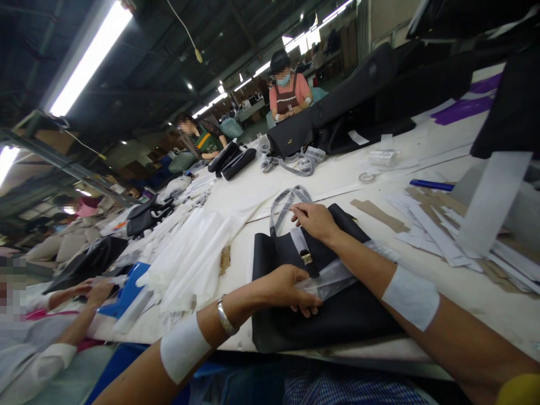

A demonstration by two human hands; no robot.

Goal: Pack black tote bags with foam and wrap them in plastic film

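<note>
A black bag (pixel 320 320) lies on the white table in front of me, with a gold-coloured clasp (pixel 306 257) near its upper middle. My left hand (pixel 291 287) is closed on a strip of clear plastic film (pixel 333 281) over the bag's front. Higher up, my right hand (pixel 314 219) hovers over the bag's top edge beside the wrapped handle (pixel 280 211); its fingers are curled together, and what they hold, if anything, is too small to name. White wraps cover both my forearms.
White foam sheets (pixel 185 259) lie left of the bag. Paper strips (pixel 439 225) and a blue pen-like object (pixel 432 184) are at the right. A black bag (pixel 291 135) stands farther back. A co-worker's hands (pixel 95 289) are at the left; two people stand across the table.
</note>
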